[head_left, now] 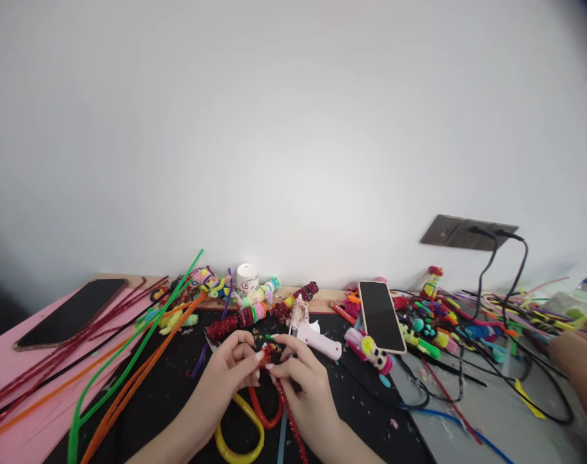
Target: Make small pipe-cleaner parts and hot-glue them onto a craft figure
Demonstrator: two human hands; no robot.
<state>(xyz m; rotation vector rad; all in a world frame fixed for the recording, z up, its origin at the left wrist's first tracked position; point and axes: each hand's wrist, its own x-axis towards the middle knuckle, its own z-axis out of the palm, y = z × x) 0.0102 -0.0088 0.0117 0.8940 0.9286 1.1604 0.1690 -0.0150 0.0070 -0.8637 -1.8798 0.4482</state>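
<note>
Both hands meet over a black mat, low in the middle of the head view. My left hand (pixel 235 364) pinches the left side of a small red pipe-cleaner piece (pixel 269 356) with orange and green bits. On its other side, my right hand (pixel 303 377) grips the same piece with thumb and fingers. A glittery red pipe cleaner (pixel 293 422) trails down past my right hand. Fingers cover much of the piece, so its full shape is hidden. Just behind stands a pale pink glue gun (pixel 317 338). A yellow loop (pixel 240 438) and a red loop (pixel 267 412) lie below the hands.
Long green (pixel 129 361) and orange pipe cleaners cross the left side, near a dark phone (pixel 71 312) on pink sheets. A white paper cup (pixel 247 278) stands by the wall. At right are another phone (pixel 383 316), colourful pipe-cleaner figures, black cables (pixel 520 277) and another person's hand (pixel 576 354).
</note>
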